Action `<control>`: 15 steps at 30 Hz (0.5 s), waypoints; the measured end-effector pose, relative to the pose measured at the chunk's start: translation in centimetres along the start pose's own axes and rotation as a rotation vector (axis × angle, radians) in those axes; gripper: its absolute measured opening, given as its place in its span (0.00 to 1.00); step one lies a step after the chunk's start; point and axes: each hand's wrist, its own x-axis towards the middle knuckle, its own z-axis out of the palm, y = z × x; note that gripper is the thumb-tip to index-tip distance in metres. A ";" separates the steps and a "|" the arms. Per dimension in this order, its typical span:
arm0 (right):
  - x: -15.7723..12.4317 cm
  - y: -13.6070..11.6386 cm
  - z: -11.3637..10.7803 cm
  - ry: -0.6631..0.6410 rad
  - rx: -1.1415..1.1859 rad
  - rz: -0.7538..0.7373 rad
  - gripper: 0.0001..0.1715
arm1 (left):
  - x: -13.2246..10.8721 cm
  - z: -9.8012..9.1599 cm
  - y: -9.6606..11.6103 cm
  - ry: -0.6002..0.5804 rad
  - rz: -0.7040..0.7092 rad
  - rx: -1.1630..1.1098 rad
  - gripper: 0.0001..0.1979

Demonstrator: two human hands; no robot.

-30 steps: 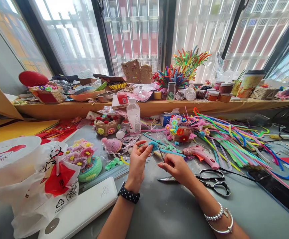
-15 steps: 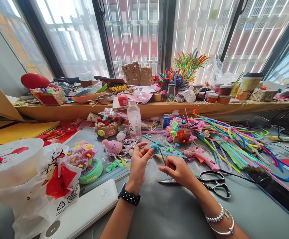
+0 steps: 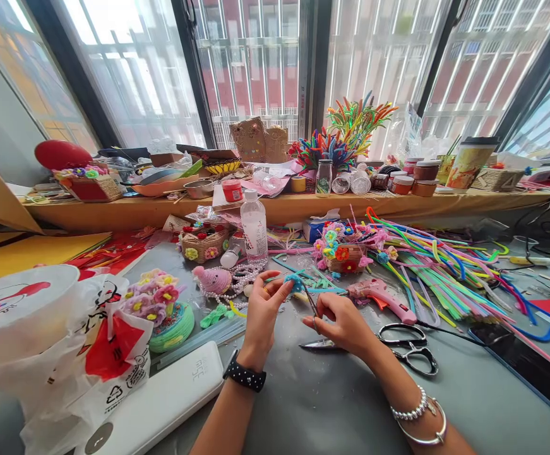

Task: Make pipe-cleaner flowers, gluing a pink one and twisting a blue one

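My left hand (image 3: pixel 264 316) pinches a small blue chenille-stem piece (image 3: pixel 294 282) between thumb and fingertips. Close on its right, my right hand (image 3: pixel 341 321) grips slim small scissors (image 3: pixel 310 301), their thin metal blades pointing up-left against the blue piece. Its exact shape is partly hidden by my left fingers. Under my right wrist lies a larger pair of black-handled scissors (image 3: pixel 410 347), blade end showing to the left. Just beyond the hands is a pink glue gun (image 3: pixel 383 298).
A bundle of coloured chenille stems (image 3: pixel 449 291) spreads at right, near a phone (image 3: pixel 530 366). A water bottle (image 3: pixel 254 230) stands beyond my hands. At left are a white power bank (image 3: pixel 161 398), a chenille flower pot (image 3: pixel 173 325) and a bagged cup (image 3: pixel 28 322).
The small scissors' blades now show apart, where they looked like one line before. Both hands stay nearly in place; the whole view has shifted slightly.
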 end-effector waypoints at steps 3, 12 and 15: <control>0.1 0.1 0.1 -0.001 0.015 -0.010 0.21 | 0.0 0.0 0.0 0.001 -0.002 -0.002 0.16; 0.0 0.0 0.1 -0.001 0.034 -0.011 0.20 | 0.3 -0.5 -0.4 -0.042 0.009 0.015 0.16; 0.1 0.1 0.2 0.017 0.020 0.015 0.21 | 0.1 -0.2 -0.3 -0.040 0.013 0.024 0.17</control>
